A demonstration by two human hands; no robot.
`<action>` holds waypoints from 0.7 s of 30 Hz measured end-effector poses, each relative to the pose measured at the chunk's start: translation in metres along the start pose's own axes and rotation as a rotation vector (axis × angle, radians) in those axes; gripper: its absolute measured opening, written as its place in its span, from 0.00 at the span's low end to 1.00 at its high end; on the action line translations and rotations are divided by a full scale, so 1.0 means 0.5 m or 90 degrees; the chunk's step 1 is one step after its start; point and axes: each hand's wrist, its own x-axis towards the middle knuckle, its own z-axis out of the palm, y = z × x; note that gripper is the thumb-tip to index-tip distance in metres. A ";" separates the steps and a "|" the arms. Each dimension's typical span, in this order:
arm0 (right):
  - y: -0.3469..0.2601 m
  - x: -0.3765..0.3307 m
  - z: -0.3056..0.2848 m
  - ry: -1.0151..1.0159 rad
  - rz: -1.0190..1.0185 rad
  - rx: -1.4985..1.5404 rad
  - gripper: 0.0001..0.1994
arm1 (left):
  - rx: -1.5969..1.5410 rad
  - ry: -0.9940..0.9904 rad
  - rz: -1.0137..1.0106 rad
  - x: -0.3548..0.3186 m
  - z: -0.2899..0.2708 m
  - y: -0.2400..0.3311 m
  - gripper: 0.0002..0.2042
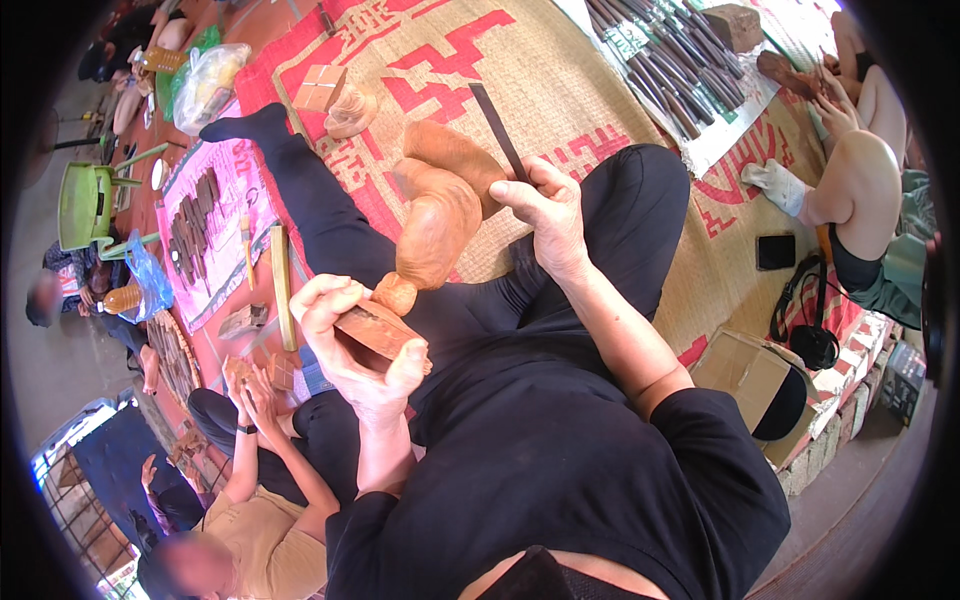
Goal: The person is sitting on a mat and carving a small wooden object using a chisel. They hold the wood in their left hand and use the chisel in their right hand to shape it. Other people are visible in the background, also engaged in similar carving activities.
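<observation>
A smooth orange-brown wood carving point(438, 225) with rounded, twisting forms rests in front of me, between my legs. Its small knob-like end point(396, 293) points toward my left hand. My left hand point(365, 365) is closed around a reddish-brown wooden block point(380, 330), fingers on the far side and thumb at its near end. In my right hand point(548, 212) I grip a dark, flat chisel point(497, 128), its long bar slanting up and away. My right thumb lies against the edge of the carving. The chisel's lower end is hidden by the hand and carving.
Another carved piece point(350, 108) and a wooden block point(320, 87) lie on the patterned mat point(570, 60). Many chisels point(680, 75) lie at far right, others point(195, 220) on pink cloth at left. People sit close on both sides. A phone point(775, 252) lies right.
</observation>
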 end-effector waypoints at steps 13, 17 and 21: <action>0.013 0.014 -0.028 0.017 0.053 -0.031 0.13 | 0.265 -0.149 0.163 -0.016 0.008 0.029 0.29; 0.015 0.016 -0.029 0.019 0.061 -0.039 0.14 | 0.299 -0.163 0.200 -0.018 0.012 0.033 0.29; 0.020 0.021 -0.032 0.025 0.043 -0.043 0.15 | 0.295 -0.175 0.225 -0.020 0.015 0.033 0.28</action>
